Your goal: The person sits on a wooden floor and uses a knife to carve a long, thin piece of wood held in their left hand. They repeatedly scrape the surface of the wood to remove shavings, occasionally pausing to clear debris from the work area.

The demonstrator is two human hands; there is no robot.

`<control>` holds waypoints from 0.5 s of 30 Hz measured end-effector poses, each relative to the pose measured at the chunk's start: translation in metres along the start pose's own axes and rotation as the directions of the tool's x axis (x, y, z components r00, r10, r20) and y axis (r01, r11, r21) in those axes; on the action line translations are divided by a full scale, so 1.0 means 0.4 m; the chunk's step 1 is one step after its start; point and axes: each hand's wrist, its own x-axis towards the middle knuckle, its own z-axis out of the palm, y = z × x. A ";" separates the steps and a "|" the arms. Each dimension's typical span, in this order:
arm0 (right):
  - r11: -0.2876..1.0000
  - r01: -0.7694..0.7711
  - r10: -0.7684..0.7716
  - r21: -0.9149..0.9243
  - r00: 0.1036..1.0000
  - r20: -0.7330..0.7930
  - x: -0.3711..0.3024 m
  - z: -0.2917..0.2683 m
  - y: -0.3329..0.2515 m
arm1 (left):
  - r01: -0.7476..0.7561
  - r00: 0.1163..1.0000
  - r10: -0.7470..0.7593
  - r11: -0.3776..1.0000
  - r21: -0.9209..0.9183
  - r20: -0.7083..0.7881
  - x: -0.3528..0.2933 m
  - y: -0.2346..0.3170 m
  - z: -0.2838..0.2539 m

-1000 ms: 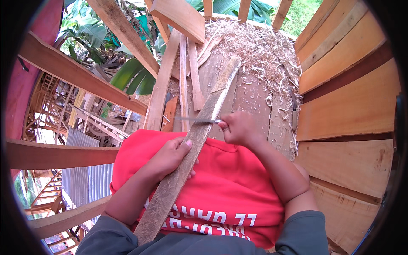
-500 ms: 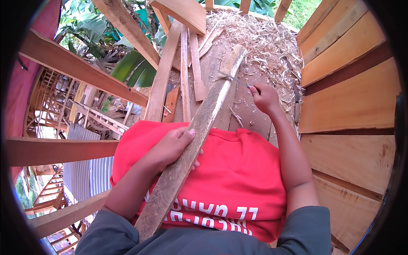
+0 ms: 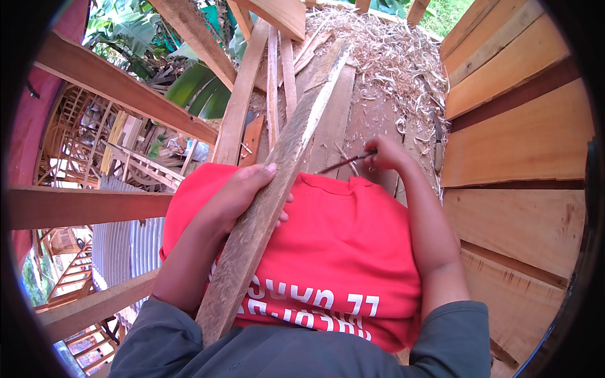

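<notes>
A long, rough wooden plank [image 3: 287, 154] lies slantwise across my lap, its near end against my dark shirt. Fresh pale wood shows along the right edge of its far half. My left hand [image 3: 247, 189] is wrapped round the plank's middle, thumb on top and fingertips showing on the right side. To the right, my right hand [image 3: 386, 155] is closed on the handle of a thin, dark knife [image 3: 346, 162], slightly blurred. The knife points left, its blade apart from the plank. Red cloth with white print [image 3: 353, 239] covers my lap under the plank.
Curly wood shavings [image 3: 397, 57] cover the far floorboards. Loose boards [image 3: 242, 113] lean at the far left. A slatted wooden wall [image 3: 517, 145] stands close on my right. Wooden rails [image 3: 88, 206] run along the left, with corrugated metal sheets [image 3: 129, 252] beyond.
My right hand has brought the knife away from the plank's far part, down toward me. The plank has tilted slightly, and my left hand has shifted a little to the left.
</notes>
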 end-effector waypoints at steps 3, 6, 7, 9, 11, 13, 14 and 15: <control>0.963 -0.221 0.270 0.156 0.820 -0.504 0.017 -0.043 -0.035 | -0.008 1.000 0.008 1.000 0.000 0.005 0.004 -0.004 -0.002; 0.953 -0.228 0.007 -0.201 0.678 -0.735 -0.006 -0.014 -0.023 | -0.024 1.000 0.024 1.000 0.018 -0.001 0.006 0.000 0.003; 0.963 -0.152 -0.046 -0.223 0.721 -0.692 -0.011 -0.005 -0.036 | -0.030 1.000 0.030 1.000 0.009 -0.001 0.005 0.000 0.003; 0.995 0.083 -0.097 -0.051 0.881 -0.463 -0.015 0.007 -0.074 | -0.037 0.999 0.037 0.999 -0.003 0.003 0.003 -0.005 -0.001; 0.873 0.130 -0.187 0.471 0.979 0.076 -0.020 0.016 -0.141 | -0.040 0.999 0.040 0.999 -0.009 0.022 0.010 -0.011 -0.004; 0.613 -0.208 -0.337 0.762 0.804 0.490 -0.045 0.053 -0.235 | -0.042 0.998 0.041 0.999 0.012 0.045 0.015 -0.011 -0.001; 0.500 -0.375 -0.383 0.780 0.712 0.588 -0.063 0.080 -0.282 | -0.043 0.998 0.042 0.999 0.022 0.049 0.012 -0.014 -0.002; 0.731 -0.013 -0.236 0.682 0.933 0.271 -0.062 0.110 -0.309 | -0.044 0.997 0.043 0.999 0.022 0.062 0.013 -0.014 0.002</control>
